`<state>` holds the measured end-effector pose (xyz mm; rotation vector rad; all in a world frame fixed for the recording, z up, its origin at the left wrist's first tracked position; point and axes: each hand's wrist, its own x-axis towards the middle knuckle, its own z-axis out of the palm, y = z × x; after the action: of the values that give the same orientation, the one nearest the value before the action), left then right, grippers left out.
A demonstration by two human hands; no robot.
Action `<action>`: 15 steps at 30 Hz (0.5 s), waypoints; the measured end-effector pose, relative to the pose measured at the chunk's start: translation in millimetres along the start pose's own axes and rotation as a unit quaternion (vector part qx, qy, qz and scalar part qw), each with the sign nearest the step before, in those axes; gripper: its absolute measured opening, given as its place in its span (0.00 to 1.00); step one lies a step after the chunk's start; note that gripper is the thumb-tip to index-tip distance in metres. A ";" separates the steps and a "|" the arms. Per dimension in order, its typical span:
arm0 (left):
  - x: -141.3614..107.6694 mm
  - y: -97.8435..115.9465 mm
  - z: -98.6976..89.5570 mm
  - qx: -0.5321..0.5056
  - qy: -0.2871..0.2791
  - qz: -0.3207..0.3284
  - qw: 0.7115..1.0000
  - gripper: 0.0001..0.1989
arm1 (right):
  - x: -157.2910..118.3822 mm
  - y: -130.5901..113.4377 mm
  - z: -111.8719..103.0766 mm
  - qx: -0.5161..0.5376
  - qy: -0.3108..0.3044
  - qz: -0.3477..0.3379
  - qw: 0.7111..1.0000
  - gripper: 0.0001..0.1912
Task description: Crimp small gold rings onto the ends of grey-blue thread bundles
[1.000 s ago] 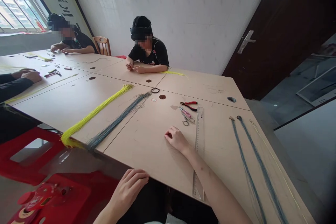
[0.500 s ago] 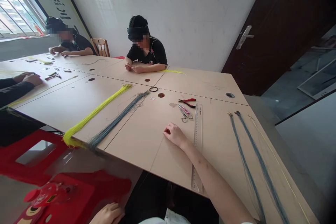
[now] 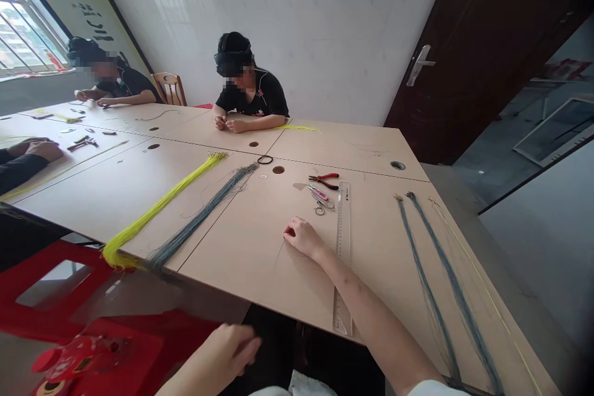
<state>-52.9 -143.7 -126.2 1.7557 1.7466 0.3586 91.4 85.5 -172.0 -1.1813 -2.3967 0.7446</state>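
Note:
My right hand (image 3: 301, 238) rests on the table, its thumb and fingers pinched on a thin thread (image 3: 279, 252). My left hand (image 3: 231, 349) is in front of the table edge, blurred, with its fingers curled in; whatever may be in them I cannot make out. A clear ruler (image 3: 342, 235) lies beside and partly under my right forearm. Beyond my right hand are small scissors (image 3: 320, 201), a pink-handled tool (image 3: 318, 192) and red-and-black pliers (image 3: 327, 180).
Yellow thread (image 3: 167, 207) and grey-blue thread (image 3: 204, 216) lie in bundles to the left, overhanging the edge. Further blue strands (image 3: 457, 284) lie at right. Red stools (image 3: 106, 352) stand at lower left. Co-workers (image 3: 250, 86) sit around the table (image 3: 241, 260).
My left hand has risen from low in the view toward the table edge, moving right. My right hand keeps its pinch on the thread. The view has shifted slightly.

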 end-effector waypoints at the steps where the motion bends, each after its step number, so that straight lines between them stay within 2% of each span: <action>1: 19.3 4.5 -2.6 0.005 -0.002 0.013 1.000 0.16 | -0.4 0.1 0.3 0.000 0.001 0.000 1.000 0.11; 3: 58.4 10.6 -8.7 0.029 0.026 0.037 0.999 0.17 | -1.4 0.7 0.9 0.001 0.005 -0.002 1.000 0.11; 5: 94.8 12.4 -13.5 0.063 0.088 0.048 0.993 0.14 | -2.2 1.7 1.5 0.003 0.009 -0.006 1.000 0.11; 8: 138.0 9.0 -14.1 0.108 0.142 0.058 0.982 0.11 | -2.1 4.4 2.5 0.007 0.014 -0.011 1.000 0.11; 11: 162.1 3.6 -8.5 0.137 0.158 0.056 0.976 0.11 | -0.4 8.6 4.2 0.014 0.020 -0.014 1.000 0.11; 15: 168.0 -0.3 -2.7 0.166 0.160 0.054 0.971 0.09 | 2.0 14.0 7.0 0.026 0.025 -0.018 0.999 0.11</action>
<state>-40.5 19.5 -163.8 2.1332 2.0344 0.4366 95.1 92.2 -185.8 -1.1205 -2.3379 0.7528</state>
